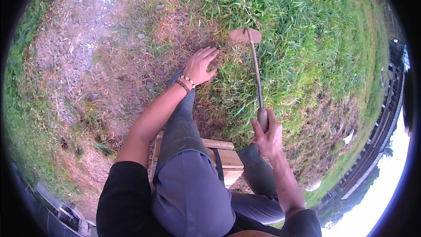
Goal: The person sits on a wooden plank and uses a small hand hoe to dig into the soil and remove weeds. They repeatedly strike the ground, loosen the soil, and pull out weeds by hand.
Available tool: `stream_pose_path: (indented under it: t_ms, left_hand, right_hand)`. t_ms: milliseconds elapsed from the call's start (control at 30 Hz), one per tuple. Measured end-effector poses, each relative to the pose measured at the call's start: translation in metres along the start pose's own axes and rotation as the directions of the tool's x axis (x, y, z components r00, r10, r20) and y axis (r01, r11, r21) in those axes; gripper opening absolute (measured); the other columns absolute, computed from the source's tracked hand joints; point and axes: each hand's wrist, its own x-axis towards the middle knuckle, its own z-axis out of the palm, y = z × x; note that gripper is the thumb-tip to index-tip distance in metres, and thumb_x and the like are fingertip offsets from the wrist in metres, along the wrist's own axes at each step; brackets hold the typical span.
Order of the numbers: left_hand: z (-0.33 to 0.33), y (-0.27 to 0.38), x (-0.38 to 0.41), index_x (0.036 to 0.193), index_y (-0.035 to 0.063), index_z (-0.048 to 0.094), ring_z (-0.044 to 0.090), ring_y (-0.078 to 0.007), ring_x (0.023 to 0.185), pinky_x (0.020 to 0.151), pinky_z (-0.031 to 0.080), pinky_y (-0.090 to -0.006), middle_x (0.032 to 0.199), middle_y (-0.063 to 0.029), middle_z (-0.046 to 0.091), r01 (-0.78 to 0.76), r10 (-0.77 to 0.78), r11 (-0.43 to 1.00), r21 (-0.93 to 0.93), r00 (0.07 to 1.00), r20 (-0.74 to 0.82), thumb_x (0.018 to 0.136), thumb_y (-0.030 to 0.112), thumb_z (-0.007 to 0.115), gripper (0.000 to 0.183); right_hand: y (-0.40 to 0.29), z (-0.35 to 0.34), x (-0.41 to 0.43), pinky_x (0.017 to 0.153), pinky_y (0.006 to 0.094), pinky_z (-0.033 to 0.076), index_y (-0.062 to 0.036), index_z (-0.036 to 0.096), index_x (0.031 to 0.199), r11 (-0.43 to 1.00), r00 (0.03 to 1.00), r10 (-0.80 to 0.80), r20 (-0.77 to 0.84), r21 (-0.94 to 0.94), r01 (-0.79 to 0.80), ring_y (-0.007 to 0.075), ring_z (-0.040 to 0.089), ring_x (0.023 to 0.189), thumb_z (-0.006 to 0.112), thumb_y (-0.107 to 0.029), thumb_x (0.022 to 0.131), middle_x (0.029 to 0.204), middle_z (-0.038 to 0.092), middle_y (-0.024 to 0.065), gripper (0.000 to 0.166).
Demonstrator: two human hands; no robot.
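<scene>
My right hand grips the wooden handle of a hand hoe. The hoe's thin metal shaft stretches forward to a broad, soil-coloured blade, which rests among the grass. My left hand is empty, palm down and low by the ground, with its thumb apart from the fingers. Beaded bracelets circle that wrist. Just left of the blade, the fingertips lie near a patch of bare soil and dry grass. Green grass grows between my left hand and the shaft.
Under me is a wooden seat with a black strap. Dark rubber boots stand at either side of it. Gravel and dry cut grass spread left; taller grass is to the right. A long-roofed structure stands far right.
</scene>
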Motion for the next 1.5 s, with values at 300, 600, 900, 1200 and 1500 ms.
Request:
stream_pose_path:
  t_ms: [300,600,900,1200,1500]
  left_hand:
    - [0.017,0.006,-0.017,0.127,0.002,0.066,0.056,-0.0267,0.126,0.111,0.045,-0.0366,0.136,-0.0108,0.063,0.041,-0.036,0.998,0.045,0.992,-0.121,0.076,0.001,0.066,0.051]
    - [0.02,0.0,-0.024,0.108,0.002,0.074,0.065,-0.0252,0.11,0.098,0.054,-0.0349,0.118,-0.0086,0.073,0.009,-0.007,1.0,0.008,0.972,-0.236,0.075,0.001,0.066,0.033]
    - [0.022,0.006,-0.023,0.106,0.0065,0.075,0.066,-0.0246,0.108,0.094,0.056,-0.0353,0.116,-0.0078,0.073,0.044,-0.043,0.999,-0.003,0.974,-0.222,0.076,0.002,0.066,0.032]
    - [0.021,-0.003,-0.031,0.11,0.0047,0.073,0.065,-0.0228,0.11,0.095,0.055,-0.0339,0.119,-0.0068,0.072,0.008,-0.001,1.0,0.029,0.973,-0.23,0.076,0.004,0.067,0.034]
    - [0.02,-0.004,-0.037,0.115,0.0066,0.073,0.065,-0.0221,0.113,0.097,0.055,-0.0331,0.122,-0.0058,0.072,-0.01,0.015,1.0,0.028,0.982,-0.188,0.076,0.003,0.068,0.039]
  right_hand:
    - [-0.056,0.008,0.057,0.06,0.0466,0.052,-0.0028,0.031,0.156,0.878,0.89,-0.457,0.007,-0.158,0.452,0.0367,0.065,0.061,0.056,0.002,0.092,0.073,0.064,0.0201,0.069]
    - [-0.101,0.011,0.048,0.065,0.0507,0.052,0.0032,0.035,0.151,0.955,0.956,-0.233,0.176,-0.144,0.259,0.044,0.067,0.069,0.055,0.001,0.091,0.078,0.065,0.0277,0.064]
    - [-0.065,0.044,0.041,0.069,0.0531,0.053,0.004,0.037,0.149,0.954,0.958,-0.146,0.246,-0.222,0.203,0.0474,0.068,0.076,0.055,-0.001,0.092,0.081,0.065,0.0321,0.06]
    - [-0.093,0.042,0.041,0.071,0.0556,0.053,0.007,0.042,0.144,0.966,0.96,-0.133,0.247,-0.184,0.181,0.0493,0.067,0.077,0.056,-0.003,0.091,0.076,0.063,0.0358,0.055]
    - [-0.076,0.042,0.032,0.069,0.0509,0.051,0.0016,0.035,0.151,0.986,0.973,-0.111,0.203,-0.097,0.133,0.046,0.067,0.078,0.055,-0.003,0.095,0.092,0.067,0.0257,0.06]
